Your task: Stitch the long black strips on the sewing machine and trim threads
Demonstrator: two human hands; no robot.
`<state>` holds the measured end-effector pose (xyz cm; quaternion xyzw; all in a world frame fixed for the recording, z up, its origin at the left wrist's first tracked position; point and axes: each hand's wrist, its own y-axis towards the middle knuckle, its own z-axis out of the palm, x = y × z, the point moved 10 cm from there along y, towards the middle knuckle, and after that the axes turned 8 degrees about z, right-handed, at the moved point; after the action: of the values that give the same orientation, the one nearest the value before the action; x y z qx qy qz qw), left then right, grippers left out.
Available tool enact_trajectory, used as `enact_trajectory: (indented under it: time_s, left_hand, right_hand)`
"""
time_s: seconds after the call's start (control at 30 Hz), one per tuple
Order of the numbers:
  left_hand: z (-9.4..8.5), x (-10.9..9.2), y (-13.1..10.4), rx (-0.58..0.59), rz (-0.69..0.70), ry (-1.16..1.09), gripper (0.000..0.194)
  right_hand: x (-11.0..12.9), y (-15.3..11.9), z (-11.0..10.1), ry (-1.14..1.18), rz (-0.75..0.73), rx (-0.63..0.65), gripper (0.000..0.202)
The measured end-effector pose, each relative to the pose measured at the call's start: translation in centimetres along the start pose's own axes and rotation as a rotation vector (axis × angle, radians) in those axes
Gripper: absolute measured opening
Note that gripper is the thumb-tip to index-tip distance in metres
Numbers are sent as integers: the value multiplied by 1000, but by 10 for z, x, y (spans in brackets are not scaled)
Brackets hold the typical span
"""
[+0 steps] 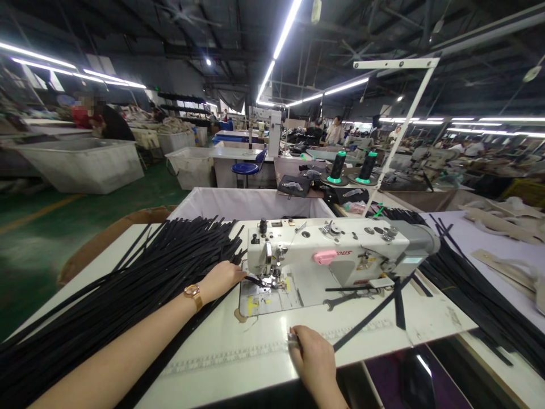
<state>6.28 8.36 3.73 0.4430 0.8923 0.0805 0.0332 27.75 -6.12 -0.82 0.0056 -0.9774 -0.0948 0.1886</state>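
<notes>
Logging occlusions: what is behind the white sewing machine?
Beyond the sewing machine stand a pale bin and two black thread cones. The machine covers part of the bin, whose bottom cannot be seen.

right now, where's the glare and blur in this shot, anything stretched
In the head view: ceiling lights glare white; a sheen shows on the white table near the right hand; the sewing machine is fairly crisp; black straps lose detail; the far edges look soft, and the left forearm seems stretched.
</notes>
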Motion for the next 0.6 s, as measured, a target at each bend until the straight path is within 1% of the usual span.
enact_trajectory:
  time_s: [0.1, 0.2, 0.27, 0.33, 0.4, 0.47, 0.53, 0.6]
  left_hand:
    - [5, -8, -10, 41, 26, 74, 24]
    - [8, -9, -11, 68, 38, 129, 25]
    - [8, -9, -10, 81, 41, 157, 25]
    - [5, -13, -12, 92, 43, 177, 25]
    - [2, -24, -16, 104, 47, 188, 24]
    - [0, -40, -22, 131, 39, 173, 23]
    - [2, -54, -26, 170, -1, 131, 23]
    - [5, -64, -28, 201, -58, 85, 24]
  right_hand:
    - [2, 0, -2, -19, -7, -15, 16]
    - [2, -1, -3, -29, 6, -21, 15]
    - [1, -1, -4, -28, 13, -21, 15]
    - [1, -2, -4, -25, 14, -20, 15]
    - [1, -2, -4, -20, 12, -18, 16]
    - [1, -2, -4, -16, 7, -22, 16]
    - [2, -2, -4, -16, -5, -28, 16]
    - [3, -2, -5, -21, -18, -37, 15]
